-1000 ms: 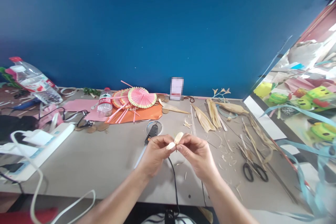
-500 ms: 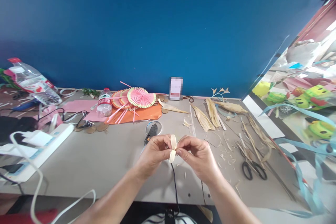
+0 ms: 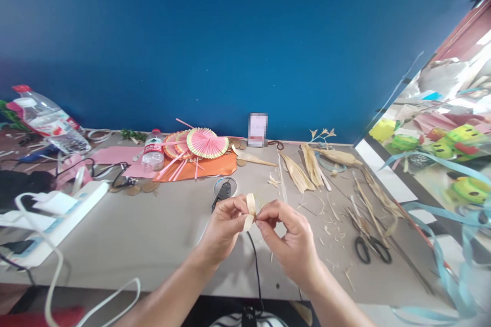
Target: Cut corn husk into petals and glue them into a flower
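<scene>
A small pale corn husk flower [image 3: 250, 205] with curled petals is held in front of me above the table. My left hand [image 3: 229, 220] pinches its petals between thumb and fingers. My right hand [image 3: 287, 227] has its thumb and forefinger closed at the flower's narrow middle; the exact part between those fingertips is hidden. Just beyond my left hand lies a black hot glue gun [image 3: 223, 192], partly covered by that hand.
Dried corn husks [image 3: 297, 173], scraps and black-handled scissors [image 3: 372, 249] lie to the right. Pink paper fans [image 3: 207, 143] rest on orange paper behind, beside a small bottle [image 3: 153, 152]. A white power strip [image 3: 82, 209] with cables is at left. A blue panel [image 3: 245, 51] stands at the back.
The flower has shifted slightly left and turned a little. My right hand has drawn slightly away from my left, its fingers angled more downward.
</scene>
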The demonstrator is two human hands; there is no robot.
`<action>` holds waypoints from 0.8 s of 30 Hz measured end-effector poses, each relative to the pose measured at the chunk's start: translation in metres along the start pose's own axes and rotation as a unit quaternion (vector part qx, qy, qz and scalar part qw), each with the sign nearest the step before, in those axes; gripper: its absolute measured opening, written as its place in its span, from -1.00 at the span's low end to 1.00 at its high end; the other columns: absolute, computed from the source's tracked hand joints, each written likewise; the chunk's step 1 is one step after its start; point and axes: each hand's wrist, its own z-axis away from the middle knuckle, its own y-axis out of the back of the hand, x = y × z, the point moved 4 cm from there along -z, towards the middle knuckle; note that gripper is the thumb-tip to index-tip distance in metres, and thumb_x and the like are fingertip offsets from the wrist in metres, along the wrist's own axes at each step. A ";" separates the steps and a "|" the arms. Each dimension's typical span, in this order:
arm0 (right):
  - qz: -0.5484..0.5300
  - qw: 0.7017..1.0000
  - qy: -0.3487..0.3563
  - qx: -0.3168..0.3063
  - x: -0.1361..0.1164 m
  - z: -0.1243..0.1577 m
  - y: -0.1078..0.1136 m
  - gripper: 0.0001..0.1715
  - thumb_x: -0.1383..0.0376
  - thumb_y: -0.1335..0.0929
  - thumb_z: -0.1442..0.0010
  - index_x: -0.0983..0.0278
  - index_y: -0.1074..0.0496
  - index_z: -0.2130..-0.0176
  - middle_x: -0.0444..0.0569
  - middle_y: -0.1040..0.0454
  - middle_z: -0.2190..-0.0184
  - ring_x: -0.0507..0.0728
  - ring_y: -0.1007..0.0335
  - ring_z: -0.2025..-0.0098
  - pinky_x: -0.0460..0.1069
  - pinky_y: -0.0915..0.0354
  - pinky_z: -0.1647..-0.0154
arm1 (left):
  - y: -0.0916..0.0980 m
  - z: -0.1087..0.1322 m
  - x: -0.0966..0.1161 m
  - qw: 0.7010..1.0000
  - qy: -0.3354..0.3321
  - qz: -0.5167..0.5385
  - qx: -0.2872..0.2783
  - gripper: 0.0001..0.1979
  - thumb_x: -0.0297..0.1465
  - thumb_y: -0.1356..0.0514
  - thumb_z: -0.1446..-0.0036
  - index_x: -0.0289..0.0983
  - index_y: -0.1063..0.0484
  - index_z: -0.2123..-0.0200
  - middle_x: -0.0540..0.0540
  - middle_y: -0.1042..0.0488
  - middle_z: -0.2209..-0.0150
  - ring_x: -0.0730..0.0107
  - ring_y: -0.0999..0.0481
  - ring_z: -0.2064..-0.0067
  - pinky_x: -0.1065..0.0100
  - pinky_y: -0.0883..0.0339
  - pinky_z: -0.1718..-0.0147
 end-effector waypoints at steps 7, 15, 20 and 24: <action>0.017 1.000 -0.016 0.009 0.004 0.001 0.000 -0.88 0.44 -0.28 -0.03 0.23 -0.34 0.39 -0.14 -0.36 0.51 0.00 -0.22 0.51 -0.09 -0.21 0.45 | -0.002 -0.002 -0.001 1.000 -0.006 0.002 -0.016 -0.82 -0.40 -0.34 0.28 -0.28 -0.38 0.67 0.05 -0.27 0.59 0.53 -0.23 0.49 0.42 -0.11 0.43; 0.033 0.999 0.034 -0.001 -0.001 -0.003 0.002 -0.81 0.50 -0.25 -0.03 0.23 -0.35 0.40 -0.12 -0.33 0.49 0.01 -0.23 0.47 -0.08 -0.20 0.43 | -0.004 -0.004 -0.001 0.999 0.007 0.006 -0.031 -0.83 -0.44 -0.32 0.25 -0.29 -0.36 0.69 0.06 -0.25 0.59 0.54 -0.24 0.49 0.42 -0.11 0.41; 0.035 0.998 0.049 -0.008 -0.002 -0.003 0.002 -0.79 0.52 -0.25 -0.03 0.24 -0.35 0.38 -0.10 -0.34 0.45 0.01 -0.24 0.45 -0.09 -0.20 0.42 | -0.003 -0.005 -0.002 0.999 0.004 -0.001 -0.033 -0.80 -0.47 -0.31 0.24 -0.31 -0.31 0.71 0.08 -0.23 0.61 0.60 -0.15 0.54 0.47 -0.04 0.50; 0.035 0.998 0.051 -0.018 -0.004 -0.003 0.001 -0.81 0.51 -0.25 -0.05 0.24 -0.35 0.37 -0.09 -0.33 0.44 0.01 -0.25 0.42 -0.09 -0.21 0.41 | -0.001 -0.005 -0.004 0.999 0.006 -0.003 -0.049 -0.77 -0.48 -0.29 0.22 -0.32 -0.28 0.71 0.08 -0.18 0.62 0.61 -0.11 0.56 0.47 0.00 0.52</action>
